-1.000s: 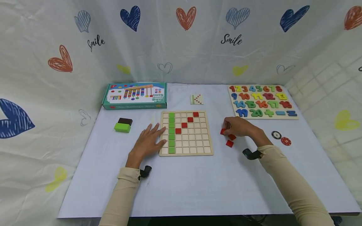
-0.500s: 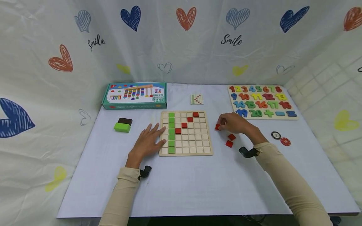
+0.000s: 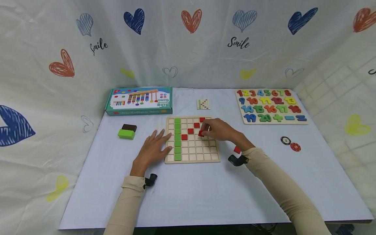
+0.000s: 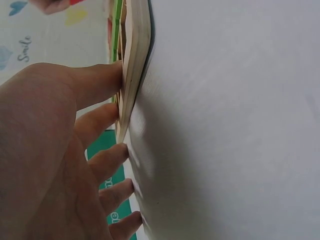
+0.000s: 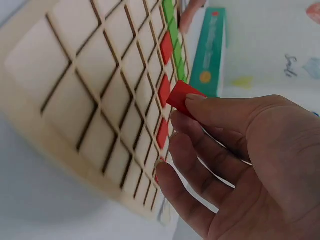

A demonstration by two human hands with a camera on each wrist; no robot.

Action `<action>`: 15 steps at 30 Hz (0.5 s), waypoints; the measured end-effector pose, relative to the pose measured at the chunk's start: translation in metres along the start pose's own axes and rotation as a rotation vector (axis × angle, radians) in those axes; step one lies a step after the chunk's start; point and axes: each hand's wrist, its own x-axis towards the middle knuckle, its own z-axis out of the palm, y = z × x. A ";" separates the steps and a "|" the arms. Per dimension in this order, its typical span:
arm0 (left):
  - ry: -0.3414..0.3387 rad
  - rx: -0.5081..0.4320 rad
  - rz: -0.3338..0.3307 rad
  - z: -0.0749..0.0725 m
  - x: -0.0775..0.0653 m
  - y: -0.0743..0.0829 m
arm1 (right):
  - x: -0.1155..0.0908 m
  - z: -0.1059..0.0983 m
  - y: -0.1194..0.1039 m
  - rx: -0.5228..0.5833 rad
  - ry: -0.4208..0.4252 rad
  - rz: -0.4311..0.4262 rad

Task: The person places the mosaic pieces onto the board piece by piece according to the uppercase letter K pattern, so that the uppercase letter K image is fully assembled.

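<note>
A wooden grid board lies mid-table, with a column of green tiles near its left side and a diagonal of red tiles rising to the upper right. Fingers spread, my left hand rests with thumb and index against the board's left edge; the left wrist view shows the thumb touching the rim. Over the board's right half, my right hand pinches a red tile between thumb and index finger, tilted and above the cells. Another red tile lies on the table, partly hidden by the right wrist camera.
A small pattern card lies behind the board. A green game box stands back left, with green and dark blocks before it. A number puzzle sits back right; a black chip and a red chip lie nearer.
My right hand has carried a red tile leftward from the loose tiles to over the board. The left hand stays at the board's left edge.
</note>
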 end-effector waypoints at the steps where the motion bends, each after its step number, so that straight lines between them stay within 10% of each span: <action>1: 0.001 -0.001 0.000 0.000 0.000 0.000 | 0.002 0.004 -0.004 0.003 -0.009 -0.011; 15: 0.001 -0.008 -0.004 0.001 0.000 -0.001 | 0.013 0.043 -0.021 -0.050 -0.049 -0.071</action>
